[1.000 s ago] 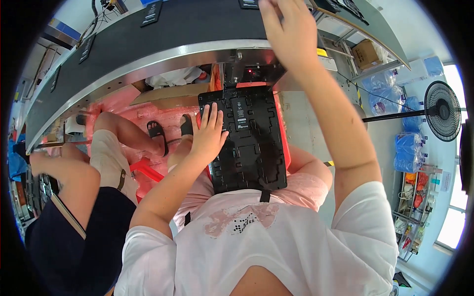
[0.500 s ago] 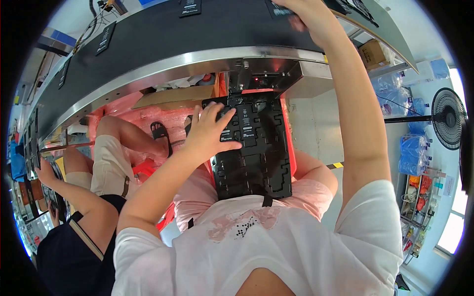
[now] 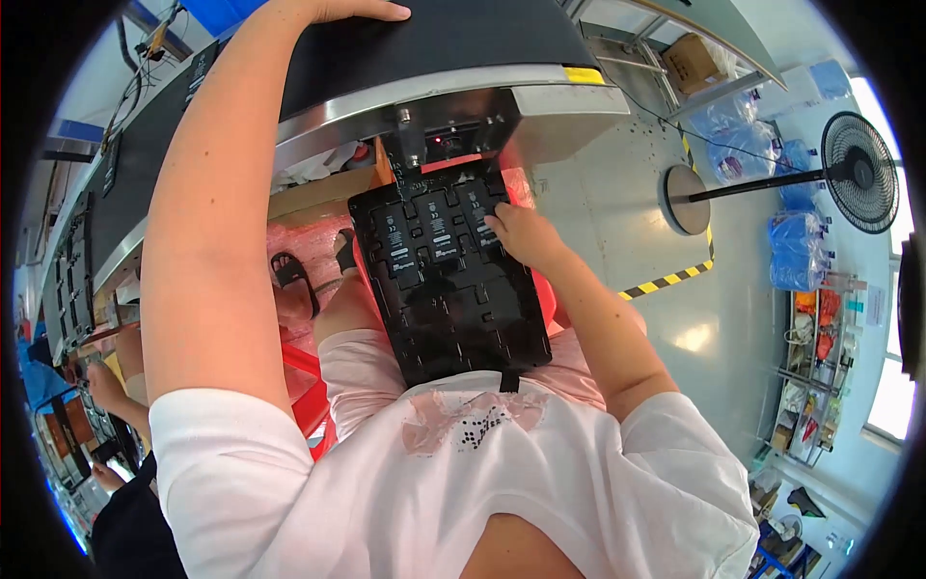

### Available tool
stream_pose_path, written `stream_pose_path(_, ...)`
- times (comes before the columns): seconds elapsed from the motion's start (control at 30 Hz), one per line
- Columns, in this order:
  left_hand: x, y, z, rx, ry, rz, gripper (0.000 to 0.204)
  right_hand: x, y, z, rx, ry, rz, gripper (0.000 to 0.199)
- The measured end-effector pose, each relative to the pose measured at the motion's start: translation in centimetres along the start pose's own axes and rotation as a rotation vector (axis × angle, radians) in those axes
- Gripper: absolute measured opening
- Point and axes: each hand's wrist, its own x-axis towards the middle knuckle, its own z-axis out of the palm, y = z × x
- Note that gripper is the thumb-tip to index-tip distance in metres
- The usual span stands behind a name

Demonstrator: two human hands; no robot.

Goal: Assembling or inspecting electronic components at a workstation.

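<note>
A black moulded tray (image 3: 502,318) with shaped slots lies across my lap. Three flat black batteries with white print sit side by side in its far half: a left battery (image 3: 396,241), a middle battery (image 3: 436,227) and a right battery (image 3: 475,205). My right hand (image 3: 524,234) is at the right battery, its bent fingers closed on that battery's right edge. Far forward, my left hand (image 3: 352,10) reaches over the black conveyor belt (image 3: 473,39). One finger of it is stretched out; the upper frame edge cuts off the others, and nothing held shows.
The belt's metal rim (image 3: 424,92) runs just beyond the tray, with a metal bracket (image 3: 449,140) beneath. More flat batteries (image 3: 201,68) lie on the belt at left. Another person's hand (image 3: 104,386) is at far left. A standing fan (image 3: 857,172) is at right.
My left hand has gone from the tray up to the belt. My right hand has come down from the belt to the tray, where a third battery now lies. The view has shifted right.
</note>
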Motion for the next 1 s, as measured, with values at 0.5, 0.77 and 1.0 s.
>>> stream_pose_path(0.5,-18.0,14.8,20.1,0.172,0.545,-0.029,0.087,-3.5,1.1,-0.3,-0.391,0.056,-0.476,0.053)
stream_pose_path(0.77,-24.7,13.8,34.5,0.186,0.285,-0.218,0.084,-3.8,0.5,0.3,-0.689,0.061,-0.540,0.049)
stream_pose_path(1.0,-24.8,13.6,37.0,0.196,0.338,-0.206,0.071,-6.3,-2.7,-1.3,-0.452,-0.198,-0.354,0.053)
